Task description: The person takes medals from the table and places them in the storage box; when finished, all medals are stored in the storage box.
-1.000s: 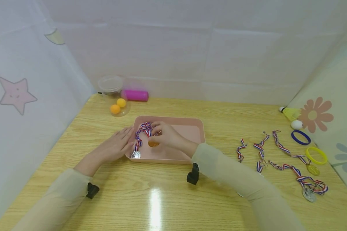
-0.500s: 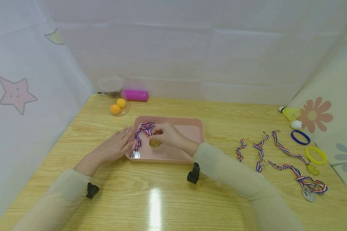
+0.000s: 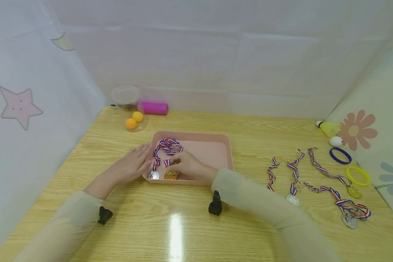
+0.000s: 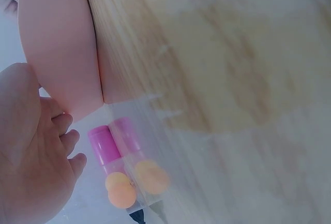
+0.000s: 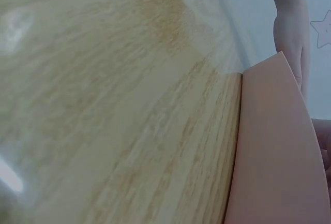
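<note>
Tray (image 3: 213,151) on wood tbl (image 3: 144,222); pale sheet (image 3: 196,62) bhnd.

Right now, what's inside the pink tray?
A silver medal, a gold medal and striped ribbons. Whatever lies under the right hand is covered and can't be seen.

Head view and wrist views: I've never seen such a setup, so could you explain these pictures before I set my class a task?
There's no machine here: a person works bare-handed. The head picture is taken from the person's head, looking forward and down; each wrist picture, from that wrist. A yellowish wooden table carries a shallow pink rectangular tray. The left hand rests at its left end; the right hand holds a round gold-coloured medal inside it. A round silver-coloured medal on a red, white and blue striped ribbon also lies there. More ribboned medals lie to the right.
</note>
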Action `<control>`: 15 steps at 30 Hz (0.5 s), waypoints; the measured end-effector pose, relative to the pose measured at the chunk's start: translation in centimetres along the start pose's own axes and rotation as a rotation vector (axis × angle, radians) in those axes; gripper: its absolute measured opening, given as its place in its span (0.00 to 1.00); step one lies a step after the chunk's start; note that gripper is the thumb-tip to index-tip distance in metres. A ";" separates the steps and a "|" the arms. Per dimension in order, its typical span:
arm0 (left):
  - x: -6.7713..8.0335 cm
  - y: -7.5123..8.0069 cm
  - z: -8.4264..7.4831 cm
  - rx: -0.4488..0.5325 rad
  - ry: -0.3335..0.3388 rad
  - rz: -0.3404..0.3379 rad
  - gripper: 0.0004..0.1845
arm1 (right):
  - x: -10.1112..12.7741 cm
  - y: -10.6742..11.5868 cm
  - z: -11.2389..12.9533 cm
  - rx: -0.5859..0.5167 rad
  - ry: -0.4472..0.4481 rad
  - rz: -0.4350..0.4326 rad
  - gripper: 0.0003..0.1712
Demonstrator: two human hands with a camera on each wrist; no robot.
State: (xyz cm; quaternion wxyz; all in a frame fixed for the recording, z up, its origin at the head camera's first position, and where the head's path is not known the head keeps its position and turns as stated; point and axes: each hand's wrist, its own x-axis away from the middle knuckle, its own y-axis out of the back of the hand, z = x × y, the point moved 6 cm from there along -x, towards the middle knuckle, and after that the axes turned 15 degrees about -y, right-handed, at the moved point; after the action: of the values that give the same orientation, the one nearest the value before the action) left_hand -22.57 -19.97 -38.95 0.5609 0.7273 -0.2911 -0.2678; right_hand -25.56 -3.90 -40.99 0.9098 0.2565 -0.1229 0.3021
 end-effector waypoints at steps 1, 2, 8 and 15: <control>0.0 0.0 0.0 0.000 -0.001 -0.002 0.30 | -0.1 -0.2 -0.2 -0.023 -0.026 0.008 0.07; 0.0 0.0 0.0 0.000 -0.003 -0.003 0.31 | -0.2 -0.4 -0.4 -0.040 -0.045 0.015 0.07; 0.0 -0.1 0.1 -0.002 -0.001 0.004 0.31 | -0.7 -1.0 -0.7 -0.026 -0.087 0.007 0.07; -0.1 -0.1 0.1 -0.005 0.000 0.003 0.31 | -0.9 -1.3 -0.5 0.025 -0.079 0.001 0.04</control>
State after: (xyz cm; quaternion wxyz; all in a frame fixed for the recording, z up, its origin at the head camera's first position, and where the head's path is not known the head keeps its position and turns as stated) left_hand -22.71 -19.92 -39.11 0.5630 0.7256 -0.2913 -0.2677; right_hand -25.47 -4.93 -42.29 0.9010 0.2794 -0.1550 0.2936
